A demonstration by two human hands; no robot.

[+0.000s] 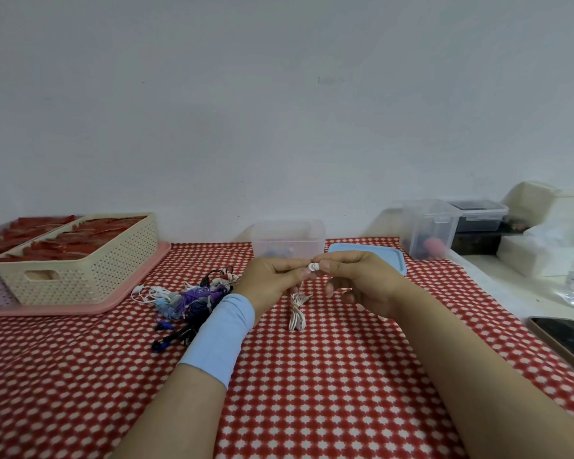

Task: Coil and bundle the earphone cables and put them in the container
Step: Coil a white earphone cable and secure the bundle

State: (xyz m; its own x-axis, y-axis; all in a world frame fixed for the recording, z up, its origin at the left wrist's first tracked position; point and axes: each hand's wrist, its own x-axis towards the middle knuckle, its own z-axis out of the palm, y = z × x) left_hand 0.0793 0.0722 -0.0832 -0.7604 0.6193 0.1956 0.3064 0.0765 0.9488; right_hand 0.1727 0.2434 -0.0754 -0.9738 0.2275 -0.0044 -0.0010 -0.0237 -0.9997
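We see tangled coloured earphone pile [193,299] left, clear plastic container [288,238] behind | our left hand [272,280] and right hand [357,279] pinch white earphone cable [297,314]

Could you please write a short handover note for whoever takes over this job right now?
Left hand and right hand: both have a grip on the white earphone at its bud end.
Its cable hangs down in loose folds onto the tablecloth.
The pile of earphones lies left of the hands, tangled.
The container stands behind the hands, its lid off beside it; the contents are blurred.
Left: bundle this one, box it, then do the pile.
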